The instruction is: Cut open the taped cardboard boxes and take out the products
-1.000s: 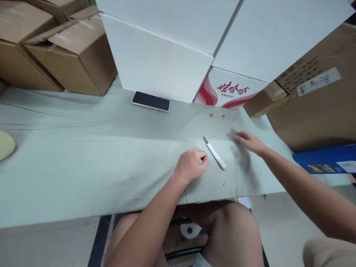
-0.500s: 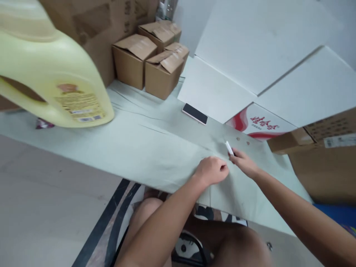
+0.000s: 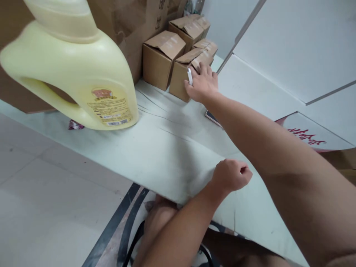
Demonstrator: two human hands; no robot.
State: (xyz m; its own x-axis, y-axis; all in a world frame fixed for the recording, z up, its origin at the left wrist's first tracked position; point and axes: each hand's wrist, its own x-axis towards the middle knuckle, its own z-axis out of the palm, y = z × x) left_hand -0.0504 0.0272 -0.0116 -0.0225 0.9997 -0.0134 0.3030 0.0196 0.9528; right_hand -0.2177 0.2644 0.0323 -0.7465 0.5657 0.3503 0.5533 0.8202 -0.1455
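Note:
My right hand (image 3: 203, 83) is stretched forward over the front small cardboard box (image 3: 179, 82), its fingers spread across the top flaps. Between its thumb and forefinger sits a slim white stick-like object (image 3: 190, 76); its exact kind does not show. My left hand (image 3: 232, 174) is curled into a fist near the table's front edge, with a small gap through the curl and nothing visible in it. Partly behind my right forearm lies a phone (image 3: 213, 119) with a dark screen.
More small cardboard boxes (image 3: 160, 66) stand behind and beside the front one. A big pale yellow jug (image 3: 111, 81) stands at the left on the pale green table cover (image 3: 155, 159). A large white carton (image 3: 267, 81) with open flaps fills the right. Beside the jug lies a purple wrapper (image 3: 75, 125).
My right hand has moved far forward and left, from beside my left fist to the front small box, with the white object still in it. The camera view has shifted left.

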